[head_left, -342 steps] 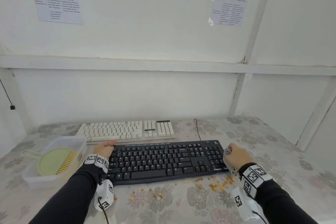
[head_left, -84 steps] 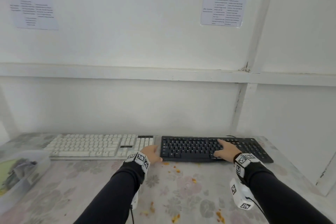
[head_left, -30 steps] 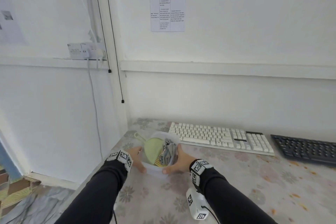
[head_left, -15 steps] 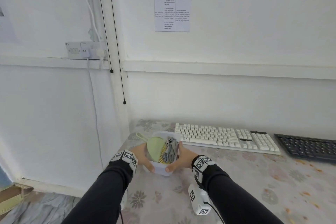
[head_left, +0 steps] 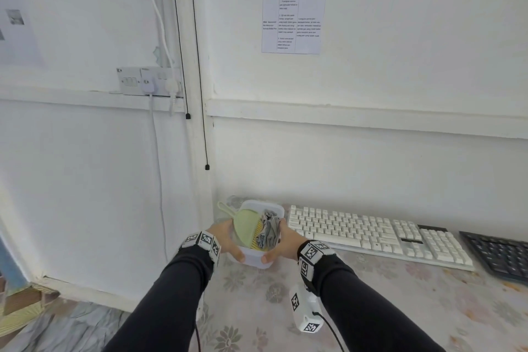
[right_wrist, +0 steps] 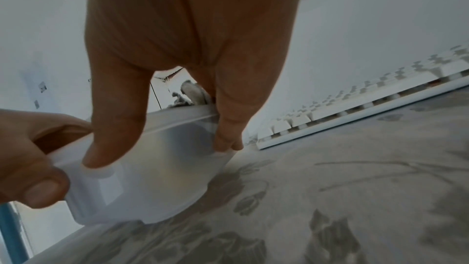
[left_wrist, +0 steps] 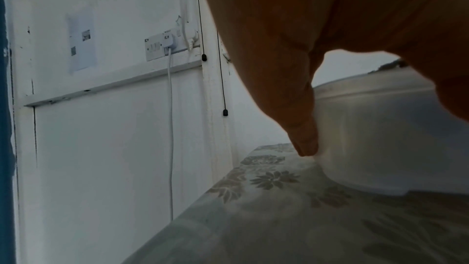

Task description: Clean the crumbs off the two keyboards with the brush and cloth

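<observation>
A clear plastic tub (head_left: 253, 258) sits at the table's left end, tipped with its open top towards me. Inside it stand a pale green brush (head_left: 246, 231) with yellow bristles and a crumpled grey cloth (head_left: 271, 233). My left hand (head_left: 227, 238) grips the tub's left wall and my right hand (head_left: 283, 243) grips its right wall, thumbs on the near end. The right wrist view shows my right fingers (right_wrist: 228, 127) curled over the tub (right_wrist: 157, 168). The white keyboard (head_left: 371, 237) lies just right of the tub. The black keyboard (head_left: 497, 254) is at the right edge.
The table (head_left: 257, 308) has a floral cover, and its left edge drops to the floor right beside the tub. A wall socket (head_left: 148, 80) with hanging cables is on the left wall. A few orange crumbs (head_left: 507, 284) lie in front of the black keyboard.
Both hands left the black keyboard and took hold of the tub at the table's left end. In the last second the tub has been tipped up towards me.
</observation>
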Tool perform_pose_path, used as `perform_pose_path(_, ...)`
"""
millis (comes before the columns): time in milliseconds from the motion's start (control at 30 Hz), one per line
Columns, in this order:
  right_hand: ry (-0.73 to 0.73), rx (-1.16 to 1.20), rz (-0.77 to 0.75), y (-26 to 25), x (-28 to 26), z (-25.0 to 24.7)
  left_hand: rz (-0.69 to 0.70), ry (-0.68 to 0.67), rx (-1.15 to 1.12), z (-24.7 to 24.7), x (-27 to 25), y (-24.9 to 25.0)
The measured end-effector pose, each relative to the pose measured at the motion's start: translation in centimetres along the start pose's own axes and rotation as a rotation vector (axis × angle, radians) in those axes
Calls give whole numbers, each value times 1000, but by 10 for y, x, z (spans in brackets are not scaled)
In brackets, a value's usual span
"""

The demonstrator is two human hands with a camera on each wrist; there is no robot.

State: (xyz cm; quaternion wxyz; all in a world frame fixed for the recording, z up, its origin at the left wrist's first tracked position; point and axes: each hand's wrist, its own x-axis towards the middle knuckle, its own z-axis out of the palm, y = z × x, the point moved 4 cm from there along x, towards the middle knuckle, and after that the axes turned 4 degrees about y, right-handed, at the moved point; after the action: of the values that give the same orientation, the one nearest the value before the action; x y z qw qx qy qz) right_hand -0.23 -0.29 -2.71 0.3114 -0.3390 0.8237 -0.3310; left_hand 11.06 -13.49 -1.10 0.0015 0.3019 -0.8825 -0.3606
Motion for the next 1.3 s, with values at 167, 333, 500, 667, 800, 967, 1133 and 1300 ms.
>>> perform_pose_path(167,5,-14,-4,-3,28,-8,13,11,-26,-9,25,2)
perform_pose_path(333,-2,-22,0,-5,51,-10,7,6,-16,-12,47,-2)
perform_pose_path(500,-9,-34,14,-3,68,-11,-2,-27,-51,-10,66,-6)
perform_pose_path(667,-5,-18,35,-2,74,-13,-2,-45,-77,-12,78,-9)
perform_pose_path(800,-15,14,32,-1,73,-11,-5,-63,-123,-11,76,-9)
perform_pose_path(967,-1,-17,24,0,67,-10,-76,-22,-124,-5,79,-17)
perform_pose_path(1133,-9,-63,-1,5,58,-9,-194,65,-82,3,73,-21)
perform_pose_path(1300,16,-45,-21,14,39,-9,-271,162,-72,11,63,-24)
